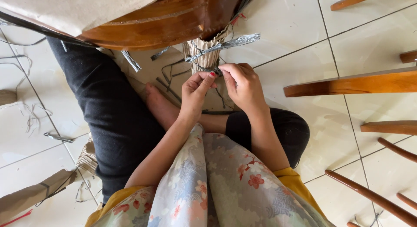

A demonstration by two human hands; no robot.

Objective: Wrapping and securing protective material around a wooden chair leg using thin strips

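Head view, looking down at a person seated on a white tiled floor [295,31]. The left hand [196,90] and right hand [243,86] met at the paper-wrapped leg [207,53] of a wooden chair [169,18], both with fingers pinched shut on a dark binding strap [216,72] that ran round the wrapping. A silvery flat strap end [226,44] stuck out to the right just above the hands. Cut strap scraps [58,138] lay on the tiles at left; other wooden chair parts [347,84] stood at right.
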